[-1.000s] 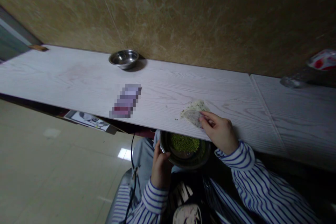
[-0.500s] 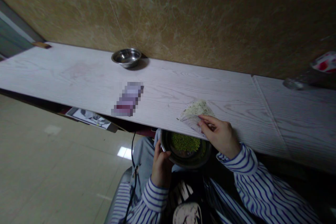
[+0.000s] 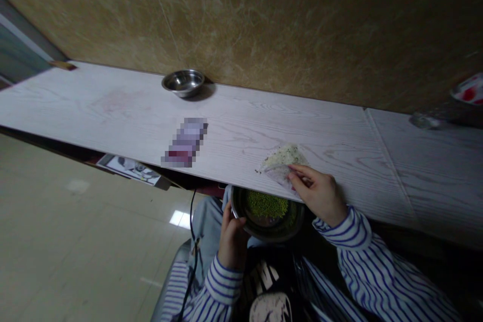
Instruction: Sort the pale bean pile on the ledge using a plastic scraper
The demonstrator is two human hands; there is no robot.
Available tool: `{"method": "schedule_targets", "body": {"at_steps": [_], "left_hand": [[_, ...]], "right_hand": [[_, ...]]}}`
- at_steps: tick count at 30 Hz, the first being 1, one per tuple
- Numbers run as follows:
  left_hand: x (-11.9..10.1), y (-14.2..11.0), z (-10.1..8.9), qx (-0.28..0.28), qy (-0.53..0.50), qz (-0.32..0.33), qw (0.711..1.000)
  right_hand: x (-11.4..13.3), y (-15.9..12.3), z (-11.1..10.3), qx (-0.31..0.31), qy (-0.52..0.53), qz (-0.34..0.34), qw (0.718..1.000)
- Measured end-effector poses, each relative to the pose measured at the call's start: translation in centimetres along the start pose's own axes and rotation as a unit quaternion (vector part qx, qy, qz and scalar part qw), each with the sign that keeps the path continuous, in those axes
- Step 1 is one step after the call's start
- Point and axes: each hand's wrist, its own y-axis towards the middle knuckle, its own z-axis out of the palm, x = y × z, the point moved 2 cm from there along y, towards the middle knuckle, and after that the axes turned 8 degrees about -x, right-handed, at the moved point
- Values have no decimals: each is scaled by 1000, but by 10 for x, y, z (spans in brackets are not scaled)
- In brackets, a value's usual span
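Note:
Below the table's front edge, my left hand (image 3: 233, 239) is closed on the left rim of a steel bowl (image 3: 264, 234). Green mung beans (image 3: 268, 205) lie in that bowl, and the table edge hides its far side. On the table just above it is a small heap of white rice-like grains (image 3: 286, 155) with dark green bits mixed in. My right hand (image 3: 319, 191) pinches a thin, pale, see-through plastic sheet (image 3: 278, 173) between thumb and fingers. The sheet lies against the near side of the heap; its exact kind cannot be made out.
Another steel bowl (image 3: 183, 83) stands against the wall at the back. A blurred-out, phone-shaped item (image 3: 185, 142) lies left of the heap. At the far right is a clear container (image 3: 424, 121). A black cable (image 3: 193, 246) hangs beside my left leg.
My right hand and the plastic sheet have shifted very slightly to the right. The left hand keeps its hold on the bowl. The view itself has moved a little.

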Motion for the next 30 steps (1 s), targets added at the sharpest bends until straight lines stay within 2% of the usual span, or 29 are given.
{"method": "schedule_targets", "body": {"at_steps": [8,19,25,30], "left_hand": [[-1,0,1,1,3,2,1000],[-2,-1,1,2,8,3,1000],[-3,-2,2,-1,-7,6,1000],[-3,-3,2,-5,-8,16,1000]], "right_hand": [[7,0,10,20,17,-16,1000],[4,-9,9,29,26,-16,999],[3,-3,7,-1,15,-9,1000],[10,0,10,2,13,-7,1000]]}}
